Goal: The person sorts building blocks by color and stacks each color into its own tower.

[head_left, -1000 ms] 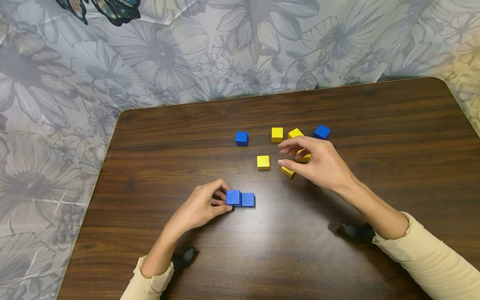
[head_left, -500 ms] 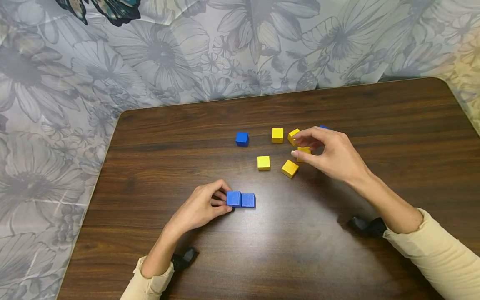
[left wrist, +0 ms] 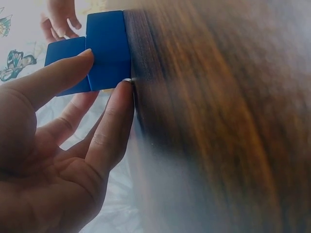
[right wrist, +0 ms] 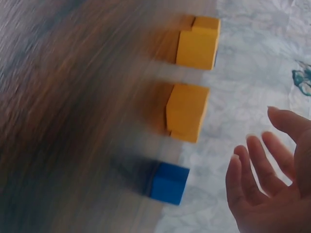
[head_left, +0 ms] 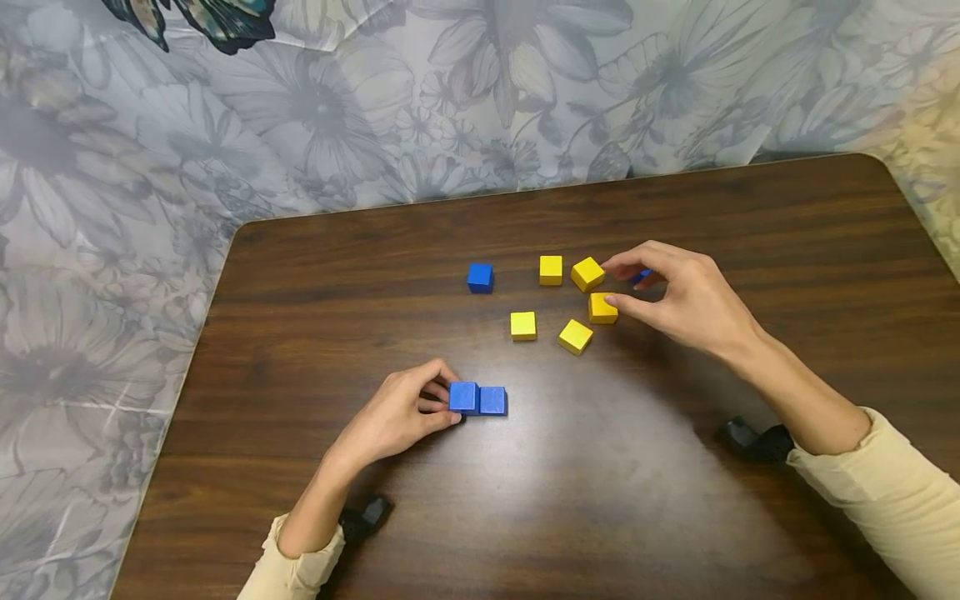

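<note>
My left hand pinches the left end of a small group of blue cubes. In the left wrist view, one blue cube is stacked on a blue pair lying on the table, thumb and fingers on either side. My right hand, fingers spread in a loose curve and holding nothing, hovers over the far right of the loose cubes. Beneath it a blue cube is partly hidden; the right wrist view shows that blue cube apart from the fingers. The right thumb overlaps a yellow cube.
Several yellow cubes lie loose around the middle, among them a near yellow cube and a left yellow cube. Another blue cube lies farther back. Behind the wooden table hangs a flowered cloth.
My right hand has moved right and back, away from the near yellow cubes and over the far-right blue cube. The left hand has stayed on the blue cubes.
</note>
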A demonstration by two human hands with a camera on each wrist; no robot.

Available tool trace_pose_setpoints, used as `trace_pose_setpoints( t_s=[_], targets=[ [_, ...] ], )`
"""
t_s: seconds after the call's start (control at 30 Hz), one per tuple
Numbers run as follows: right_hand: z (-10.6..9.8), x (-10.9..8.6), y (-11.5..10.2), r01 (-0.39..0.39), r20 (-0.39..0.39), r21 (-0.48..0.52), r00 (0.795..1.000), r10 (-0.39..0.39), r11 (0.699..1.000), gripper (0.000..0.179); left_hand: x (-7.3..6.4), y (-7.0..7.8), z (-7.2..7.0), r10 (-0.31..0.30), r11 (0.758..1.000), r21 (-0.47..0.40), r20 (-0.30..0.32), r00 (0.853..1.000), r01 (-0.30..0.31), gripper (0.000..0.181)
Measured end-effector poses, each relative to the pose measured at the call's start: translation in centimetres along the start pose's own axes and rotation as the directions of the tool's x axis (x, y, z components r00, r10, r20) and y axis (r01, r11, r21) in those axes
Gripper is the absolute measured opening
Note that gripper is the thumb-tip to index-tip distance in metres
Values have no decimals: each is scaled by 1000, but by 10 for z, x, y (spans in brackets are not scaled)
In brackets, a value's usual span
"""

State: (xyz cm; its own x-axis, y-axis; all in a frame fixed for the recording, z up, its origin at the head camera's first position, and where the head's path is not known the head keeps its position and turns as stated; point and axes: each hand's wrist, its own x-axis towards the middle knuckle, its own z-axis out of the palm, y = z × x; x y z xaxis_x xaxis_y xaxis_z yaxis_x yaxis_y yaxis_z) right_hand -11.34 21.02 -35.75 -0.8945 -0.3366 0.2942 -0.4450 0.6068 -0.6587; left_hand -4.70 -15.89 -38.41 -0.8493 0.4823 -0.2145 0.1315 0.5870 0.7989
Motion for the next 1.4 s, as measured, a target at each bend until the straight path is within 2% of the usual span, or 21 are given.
trace_pose_setpoints(
  t_s=[0.33,0.67,1.4],
  targets=[
    [-12,1,18,-18,-6,-60,1000,17,998,47,-3,-1,0,-2,1000,-13,-4,1000,2,30],
    [-18,1,27,-50,-18,-82,999,49,995,47,-2,-1,1,10,1000,-11,-2,1000,-10,29],
    [-18,8,49,-159,46,-127,985,165,979,45,-3,-1,2,6,1000,-17,-17,1000,-7,30]
  ],
)
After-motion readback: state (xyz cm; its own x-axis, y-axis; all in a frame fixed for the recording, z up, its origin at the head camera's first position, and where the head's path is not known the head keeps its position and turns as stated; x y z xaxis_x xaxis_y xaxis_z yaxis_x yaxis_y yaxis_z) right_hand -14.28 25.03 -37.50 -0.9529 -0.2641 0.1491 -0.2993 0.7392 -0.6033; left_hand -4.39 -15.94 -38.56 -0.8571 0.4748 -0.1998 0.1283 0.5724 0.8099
